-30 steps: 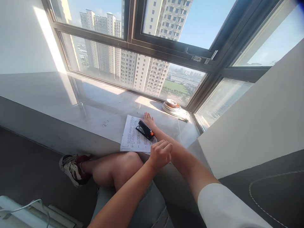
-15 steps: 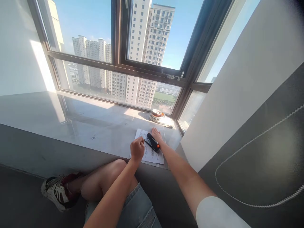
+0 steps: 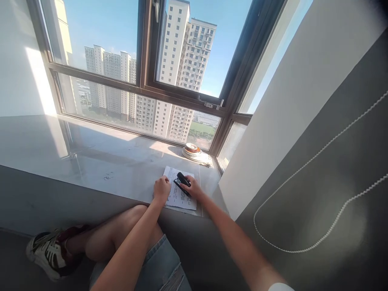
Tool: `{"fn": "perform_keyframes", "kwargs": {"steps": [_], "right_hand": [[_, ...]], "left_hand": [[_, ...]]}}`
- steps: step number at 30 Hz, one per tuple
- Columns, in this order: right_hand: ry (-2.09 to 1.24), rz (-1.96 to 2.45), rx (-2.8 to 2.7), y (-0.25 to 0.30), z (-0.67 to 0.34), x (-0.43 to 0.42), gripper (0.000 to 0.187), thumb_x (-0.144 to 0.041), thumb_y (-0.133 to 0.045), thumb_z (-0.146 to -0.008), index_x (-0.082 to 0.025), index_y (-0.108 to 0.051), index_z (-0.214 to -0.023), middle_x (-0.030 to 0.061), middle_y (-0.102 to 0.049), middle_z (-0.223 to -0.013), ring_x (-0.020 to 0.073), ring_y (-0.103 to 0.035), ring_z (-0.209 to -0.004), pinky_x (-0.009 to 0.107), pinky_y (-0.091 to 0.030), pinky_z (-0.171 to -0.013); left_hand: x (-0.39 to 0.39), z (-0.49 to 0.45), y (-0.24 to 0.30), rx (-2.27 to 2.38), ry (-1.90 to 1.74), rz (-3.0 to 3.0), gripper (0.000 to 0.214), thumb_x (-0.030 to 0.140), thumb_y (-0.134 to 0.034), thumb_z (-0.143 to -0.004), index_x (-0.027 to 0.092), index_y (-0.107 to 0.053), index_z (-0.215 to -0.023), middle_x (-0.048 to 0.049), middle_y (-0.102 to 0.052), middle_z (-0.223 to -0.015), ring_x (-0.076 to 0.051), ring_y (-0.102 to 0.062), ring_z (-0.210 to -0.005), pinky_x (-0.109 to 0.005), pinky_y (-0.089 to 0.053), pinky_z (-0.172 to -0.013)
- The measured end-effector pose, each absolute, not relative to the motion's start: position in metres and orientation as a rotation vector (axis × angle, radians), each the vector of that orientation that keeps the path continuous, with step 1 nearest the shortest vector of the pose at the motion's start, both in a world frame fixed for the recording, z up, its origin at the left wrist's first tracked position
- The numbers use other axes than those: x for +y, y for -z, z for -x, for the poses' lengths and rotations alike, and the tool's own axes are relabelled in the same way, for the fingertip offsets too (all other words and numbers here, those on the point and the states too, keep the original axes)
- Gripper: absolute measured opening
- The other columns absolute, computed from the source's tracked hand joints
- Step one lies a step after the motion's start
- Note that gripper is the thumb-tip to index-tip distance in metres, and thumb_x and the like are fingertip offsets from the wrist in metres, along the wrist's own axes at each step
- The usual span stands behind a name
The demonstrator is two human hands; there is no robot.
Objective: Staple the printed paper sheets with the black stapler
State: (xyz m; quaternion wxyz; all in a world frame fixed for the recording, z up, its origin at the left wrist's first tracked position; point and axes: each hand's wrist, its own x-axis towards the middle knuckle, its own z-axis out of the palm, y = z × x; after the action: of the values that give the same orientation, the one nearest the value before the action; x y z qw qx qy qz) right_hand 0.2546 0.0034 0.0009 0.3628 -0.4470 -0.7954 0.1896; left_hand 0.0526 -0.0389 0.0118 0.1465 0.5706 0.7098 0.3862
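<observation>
Printed paper sheets [image 3: 173,199] lie on the windowsill near its front edge. A black stapler [image 3: 182,178] rests over the print, its top arm raised from its base. My right hand [image 3: 194,189] grips the stapler from the right, thumb and fingers around its body. At the left side of the paper, my left hand [image 3: 161,190] is closed in a fist. What its fingers hold, if anything, is hidden.
Behind the paper, a coil of pale cable with a round reel [image 3: 192,150] sits against the window frame. Tiny bits [image 3: 108,176] lie on the sill [image 3: 127,171] to the left. A beaded blind chain [image 3: 281,250] hangs at the right. My bent knee is below the sill edge.
My right hand has come back from lying flat beyond the stapler and now grips it. My left fist has moved away from the stapler to the paper's left side. The view has shifted slightly right.
</observation>
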Motion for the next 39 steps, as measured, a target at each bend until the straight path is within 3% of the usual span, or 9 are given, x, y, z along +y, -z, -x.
{"fn": "perform_keyframes", "kwargs": {"steps": [4, 8, 12, 17, 20, 23, 30, 35, 39], "right_hand": [[-0.587, 1.035, -2.08, -0.004, -0.251, -0.004, 0.038, -0.047, -0.069, -0.087, -0.021, -0.071, -0.114, 0.0016, -0.073, -0.093, 0.0203, -0.065, -0.084, 0.03, -0.05, -0.077], [-0.651, 0.987, -2.05, -0.006, -0.248, -0.001, 0.04, -0.048, -0.067, -0.09, -0.022, -0.07, -0.119, 0.0024, -0.074, -0.104, 0.0214, -0.068, -0.093, 0.032, -0.052, -0.085], [-0.472, 1.289, -1.921, 0.0, -0.251, 0.001, 0.041, -0.037, -0.033, -0.103, -0.021, -0.07, -0.099, 0.0065, -0.073, -0.102, 0.0235, -0.066, -0.099, 0.036, -0.051, -0.091], [-0.313, 1.49, -1.864, 0.01, -0.255, 0.003, 0.035, -0.024, -0.029, -0.1, -0.022, -0.062, -0.089, 0.0114, -0.068, -0.099, 0.0276, -0.061, -0.102, 0.041, -0.047, -0.097], [-0.3, 1.559, -1.858, 0.013, -0.255, 0.005, 0.033, -0.022, -0.028, -0.099, -0.022, -0.06, -0.091, 0.011, -0.067, -0.097, 0.0283, -0.061, -0.101, 0.041, -0.048, -0.094], [-0.321, 1.575, -1.866, 0.015, -0.256, 0.006, 0.031, -0.022, -0.029, -0.098, -0.023, -0.059, -0.092, 0.0098, -0.066, -0.092, 0.0281, -0.061, -0.096, 0.04, -0.049, -0.089], [-0.34, 1.426, -1.856, 0.004, -0.261, -0.004, 0.036, -0.031, -0.026, -0.1, -0.022, -0.061, -0.094, 0.0079, -0.068, -0.097, 0.0249, -0.062, -0.101, 0.038, -0.048, -0.094], [-0.466, 1.179, -2.012, -0.002, -0.259, -0.009, 0.042, -0.052, -0.049, -0.097, -0.023, -0.068, -0.12, 0.008, -0.07, -0.114, 0.025, -0.065, -0.106, 0.036, -0.051, -0.094], [-0.38, 1.145, -2.128, 0.001, -0.255, -0.017, 0.04, -0.045, -0.067, -0.088, -0.024, -0.07, -0.123, 0.0067, -0.074, -0.107, 0.0259, -0.068, -0.096, 0.041, -0.053, -0.095]], "left_hand": [[-0.044, -0.052, -0.012, 2.091, -1.084, -1.625, 0.03, 0.014, -0.049, -0.088, 0.019, -0.076, -0.075, -0.0182, -0.076, -0.087, -0.03, -0.07, -0.085, -0.032, -0.043, -0.069], [-0.048, -0.048, -0.009, 2.07, -1.202, -1.536, 0.026, 0.018, -0.053, -0.085, 0.019, -0.077, -0.076, -0.0193, -0.076, -0.088, -0.033, -0.07, -0.087, -0.035, -0.044, -0.071], [-0.048, -0.042, -0.009, 1.916, -1.401, -1.433, 0.026, 0.017, -0.052, -0.084, 0.02, -0.076, -0.075, -0.0173, -0.077, -0.089, -0.033, -0.069, -0.089, -0.036, -0.046, -0.077], [-0.031, -0.04, -0.013, 1.593, -1.603, -1.322, 0.033, 0.025, -0.047, -0.093, 0.019, -0.077, -0.105, -0.0141, -0.076, -0.114, -0.032, -0.067, -0.112, -0.038, -0.048, -0.096], [-0.013, -0.046, -0.009, 1.421, -1.606, -1.153, 0.037, 0.034, -0.049, -0.098, 0.018, -0.07, -0.122, -0.0151, -0.064, -0.14, -0.031, -0.055, -0.135, -0.039, -0.04, -0.112], [0.0, -0.051, -0.002, 1.313, -1.587, -0.934, 0.045, 0.044, -0.045, -0.102, 0.015, -0.063, -0.131, -0.0182, -0.056, -0.15, -0.029, -0.051, -0.141, -0.039, -0.039, -0.116], [0.003, -0.05, 0.005, 1.256, -1.585, -0.77, 0.036, 0.04, -0.042, -0.103, 0.013, -0.065, -0.111, -0.0201, -0.065, -0.135, -0.028, -0.062, -0.128, -0.036, -0.045, -0.108], [0.005, -0.052, 0.006, 1.226, -1.615, -0.751, 0.034, 0.041, -0.041, -0.101, 0.015, -0.064, -0.102, -0.0171, -0.069, -0.128, -0.024, -0.065, -0.122, -0.031, -0.049, -0.103], [0.006, -0.052, 0.005, 1.173, -1.63, -0.729, 0.03, 0.038, -0.044, -0.099, 0.017, -0.065, -0.101, -0.0154, -0.071, -0.124, -0.024, -0.067, -0.12, -0.034, -0.05, -0.104]]}}
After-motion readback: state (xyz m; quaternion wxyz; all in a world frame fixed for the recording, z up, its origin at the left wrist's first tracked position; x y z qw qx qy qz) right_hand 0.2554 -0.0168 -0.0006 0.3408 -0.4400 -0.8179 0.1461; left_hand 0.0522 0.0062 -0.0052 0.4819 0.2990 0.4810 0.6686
